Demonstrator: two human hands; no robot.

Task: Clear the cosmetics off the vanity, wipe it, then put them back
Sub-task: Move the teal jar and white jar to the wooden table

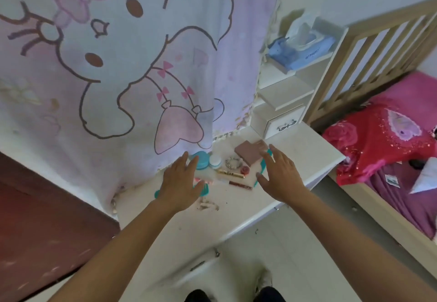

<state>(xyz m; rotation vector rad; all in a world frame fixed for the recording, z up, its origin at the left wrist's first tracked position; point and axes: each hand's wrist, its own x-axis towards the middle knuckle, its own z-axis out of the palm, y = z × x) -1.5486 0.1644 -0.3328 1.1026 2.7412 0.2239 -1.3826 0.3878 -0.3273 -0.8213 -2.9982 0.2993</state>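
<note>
Head view puts you at the very start, by my reading: none of the clearing looks done, since the cosmetics all lie on the vanity (pixel 236 214), and its white top carries dark smears (pixel 208 206) nearer you than the small drawer (pixel 282 122). Take that drawer as your mark. Just in front of it lies a mauve palette (pixel 248 155). Leftward from the drawer run a beaded ring (pixel 234 161), a small white jar (pixel 215 161) and a teal jar (pixel 201 159), the last right at the hem of the cartoon curtain (pixel 118 65). Nearer you than those, a red pot (pixel 245 169), a gold tube (pixel 230 173) and a dark red tube (pixel 240 184) lie close together. Your right hand (pixel 281 174) hangs over the patch in front of the drawer, fingers straight and spread, holding nothing, above a teal comb-like piece (pixel 260 176); I cannot tell whether it touches. Your left hand (pixel 182 183), further left of the drawer, is likewise spread and empty, over another teal item (pixel 205 189) that it half hides. So everything is left: lift the things off, wipe, return them. A pack of wipes (pixel 302 51) sits on the shelf above the drawer and may serve for the wiping. Right of the drawer stands a slatted wooden headboard (pixel 378 53), with a bed (pixel 390 148) in pink and red covers beside it.
</note>
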